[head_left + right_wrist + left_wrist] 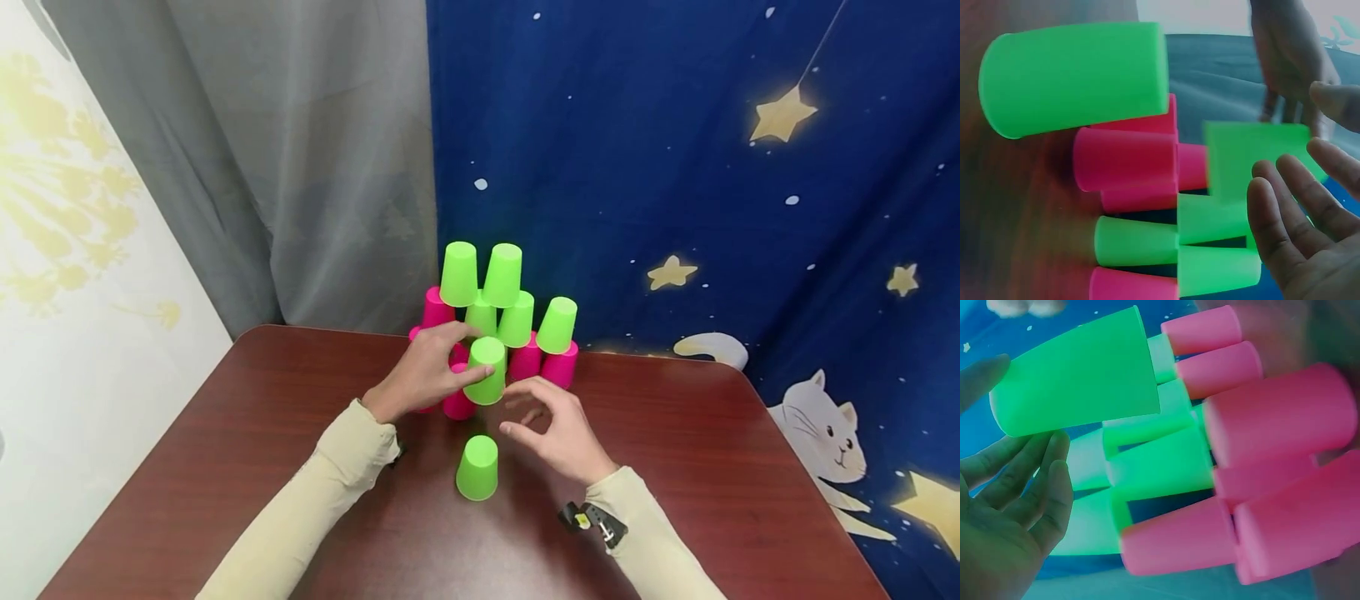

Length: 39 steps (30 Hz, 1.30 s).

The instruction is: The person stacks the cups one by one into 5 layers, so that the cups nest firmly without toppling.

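Note:
My left hand (427, 367) pinches an upside-down green cup (489, 357) near its narrow closed end, thumb on one side and fingers on the other, as the left wrist view shows. The cup is held in the air in front of a stack of green and pink cups. Close to its right, my right hand (558, 429) has loosely bent fingers and holds nothing. Another green cup (477, 468) stands mouth down on the table, nearer to me. In the right wrist view this nearer cup (1075, 78) looms large, while the held cup (1235, 159) is partly behind my right fingers.
Behind the hands, two green cups, left (459, 275) and right (502, 275), top the stack. A separate green cup (557, 325) rests on pink cups (560, 367) at the right. The brown table (675, 467) meets grey and blue starry curtains (600, 125) at the back.

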### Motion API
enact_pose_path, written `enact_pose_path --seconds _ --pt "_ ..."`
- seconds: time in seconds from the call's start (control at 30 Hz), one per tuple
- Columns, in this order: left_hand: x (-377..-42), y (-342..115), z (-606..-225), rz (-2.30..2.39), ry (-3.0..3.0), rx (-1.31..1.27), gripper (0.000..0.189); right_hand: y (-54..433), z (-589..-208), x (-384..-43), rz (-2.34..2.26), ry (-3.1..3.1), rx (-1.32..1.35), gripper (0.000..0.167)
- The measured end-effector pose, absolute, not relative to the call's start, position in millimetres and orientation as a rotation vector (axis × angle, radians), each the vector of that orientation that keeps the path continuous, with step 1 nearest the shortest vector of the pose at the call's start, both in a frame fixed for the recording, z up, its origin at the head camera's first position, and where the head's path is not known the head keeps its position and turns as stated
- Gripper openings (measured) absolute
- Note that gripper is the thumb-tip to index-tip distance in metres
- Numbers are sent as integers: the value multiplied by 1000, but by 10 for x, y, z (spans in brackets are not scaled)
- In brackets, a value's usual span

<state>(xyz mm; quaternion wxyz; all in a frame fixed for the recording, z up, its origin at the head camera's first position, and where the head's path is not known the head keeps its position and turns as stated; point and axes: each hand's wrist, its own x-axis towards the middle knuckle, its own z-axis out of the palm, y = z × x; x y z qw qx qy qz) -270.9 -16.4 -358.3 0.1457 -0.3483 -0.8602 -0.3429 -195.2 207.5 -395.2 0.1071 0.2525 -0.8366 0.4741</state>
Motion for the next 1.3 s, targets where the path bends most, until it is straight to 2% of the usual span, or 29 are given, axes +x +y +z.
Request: enact_pose_path --seconds 0.67,0.97,1.3 --pt "-3246 558 -2719 -668 -2509 -1111 50 1885 -4320 -1890 1199 -2627 876 51" --pt "-3466 790 -2634 -520 -2526 -1040 49 1871 -4365 -1881 1224 -2623 888 49" --pt "-3580 876 -2731 -433 -2594 -891 49 1844 -4413 -1863 1293 -2632 905 45"
